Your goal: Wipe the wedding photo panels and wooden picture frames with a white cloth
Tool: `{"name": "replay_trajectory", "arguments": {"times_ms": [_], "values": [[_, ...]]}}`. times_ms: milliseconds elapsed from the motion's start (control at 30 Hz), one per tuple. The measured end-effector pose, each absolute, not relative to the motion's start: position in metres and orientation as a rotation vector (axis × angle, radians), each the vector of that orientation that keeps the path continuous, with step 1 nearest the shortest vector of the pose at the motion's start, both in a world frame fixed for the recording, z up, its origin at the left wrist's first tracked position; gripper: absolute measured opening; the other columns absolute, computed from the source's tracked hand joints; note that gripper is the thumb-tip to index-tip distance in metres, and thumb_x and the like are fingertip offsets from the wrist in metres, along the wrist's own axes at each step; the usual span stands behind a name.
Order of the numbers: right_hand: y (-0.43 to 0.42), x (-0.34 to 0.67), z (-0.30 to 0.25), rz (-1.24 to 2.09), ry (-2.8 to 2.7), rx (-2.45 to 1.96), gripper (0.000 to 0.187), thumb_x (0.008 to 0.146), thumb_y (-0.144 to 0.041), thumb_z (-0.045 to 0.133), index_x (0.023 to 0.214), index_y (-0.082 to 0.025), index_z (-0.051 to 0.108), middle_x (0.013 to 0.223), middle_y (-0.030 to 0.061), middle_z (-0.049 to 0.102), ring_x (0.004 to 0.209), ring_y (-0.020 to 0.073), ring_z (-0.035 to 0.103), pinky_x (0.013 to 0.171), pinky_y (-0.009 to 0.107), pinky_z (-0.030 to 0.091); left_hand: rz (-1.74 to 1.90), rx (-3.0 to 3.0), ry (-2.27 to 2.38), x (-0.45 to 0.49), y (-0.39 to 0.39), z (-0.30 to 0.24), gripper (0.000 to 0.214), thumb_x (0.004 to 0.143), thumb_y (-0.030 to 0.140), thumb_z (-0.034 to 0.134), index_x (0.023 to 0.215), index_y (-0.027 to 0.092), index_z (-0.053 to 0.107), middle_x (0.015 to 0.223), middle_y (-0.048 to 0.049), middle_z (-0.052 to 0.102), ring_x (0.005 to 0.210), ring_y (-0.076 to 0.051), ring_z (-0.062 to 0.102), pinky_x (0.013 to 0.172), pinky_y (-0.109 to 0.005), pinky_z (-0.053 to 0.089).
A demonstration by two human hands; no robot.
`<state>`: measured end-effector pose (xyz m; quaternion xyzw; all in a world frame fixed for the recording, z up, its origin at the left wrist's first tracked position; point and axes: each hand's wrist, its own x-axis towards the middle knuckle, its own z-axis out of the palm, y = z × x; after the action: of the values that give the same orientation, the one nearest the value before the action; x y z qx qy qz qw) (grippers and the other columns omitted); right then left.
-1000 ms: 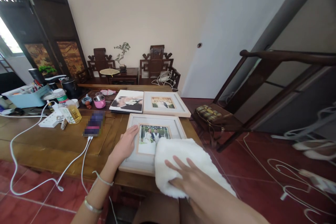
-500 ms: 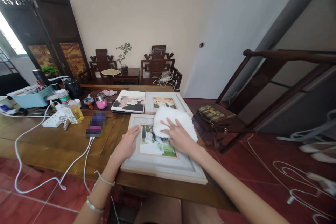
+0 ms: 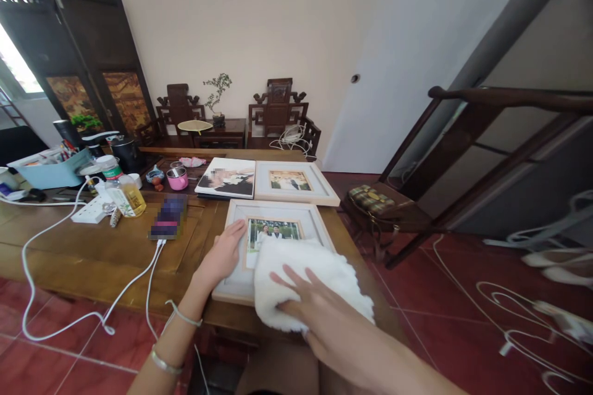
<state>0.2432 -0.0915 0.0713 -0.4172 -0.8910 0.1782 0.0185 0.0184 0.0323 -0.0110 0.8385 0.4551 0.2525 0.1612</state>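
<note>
A photo frame (image 3: 234,259) with a pale wide border lies flat near the table's front edge, a wedding couple in its picture. My left hand (image 3: 227,248) rests on the frame's left side, fingers stretched out flat. A fluffy white cloth (image 3: 333,265) covers the frame's lower right part and hangs past its front edge. My right hand (image 3: 308,302) holds the cloth from above, pressing it down with spread fingers. Behind lies a second framed wedding photo (image 3: 262,184). To that one's left is a photo album or print (image 3: 231,178).
On the wooden table (image 3: 194,271) to the left are a phone (image 3: 167,216) with charging cables, a power strip (image 3: 90,210), a bottle (image 3: 127,197), a pink cup (image 3: 176,179) and a light blue box (image 3: 53,170). A wooden chair (image 3: 407,203) holding a bag stands at the right.
My right hand has drawn the cloth toward me, from the frame's upper right to its front edge. The couple's upper part and the second frame show more now. My left hand stays put.
</note>
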Motion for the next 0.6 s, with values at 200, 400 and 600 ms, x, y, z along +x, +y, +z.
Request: {"name": "replay_trajectory", "arguments": {"times_ms": [200,400,600], "values": [[-0.016,0.253,0.038,0.1,-2.675,-1.392,0.062,0.062,0.003,0.042,0.119,-0.017,0.056,0.145,0.0097,0.032,0.135,0.0277,0.017,0.109,0.052,0.014,0.705,2.399,1.271,0.016,0.032,-0.012,0.063,0.074,-0.003,0.03,0.134,0.016,0.04,0.143,-0.0084,0.036,0.134,-0.018,0.029,0.111,-0.045,0.024],[0.03,0.259,0.033,-0.138,-2.668,-1.462,0.063,0.063,0.006,0.04,0.119,-0.017,0.057,0.145,0.0086,0.031,0.135,0.0337,0.012,0.104,0.062,0.012,0.72,2.394,1.266,0.016,0.032,-0.011,0.062,0.076,-0.002,0.03,0.133,0.018,0.04,0.143,-0.008,0.037,0.134,-0.018,0.029,0.111,-0.045,0.024],[-0.02,0.245,0.06,0.252,-2.832,-1.492,0.068,0.062,0.009,0.036,0.121,-0.019,0.056,0.144,0.0097,0.034,0.134,0.0354,0.016,0.1,0.064,0.021,0.74,2.397,1.306,0.016,0.034,-0.015,0.061,0.076,-0.002,0.03,0.133,0.017,0.041,0.142,-0.0093,0.038,0.133,-0.018,0.031,0.11,-0.046,0.026]]}}
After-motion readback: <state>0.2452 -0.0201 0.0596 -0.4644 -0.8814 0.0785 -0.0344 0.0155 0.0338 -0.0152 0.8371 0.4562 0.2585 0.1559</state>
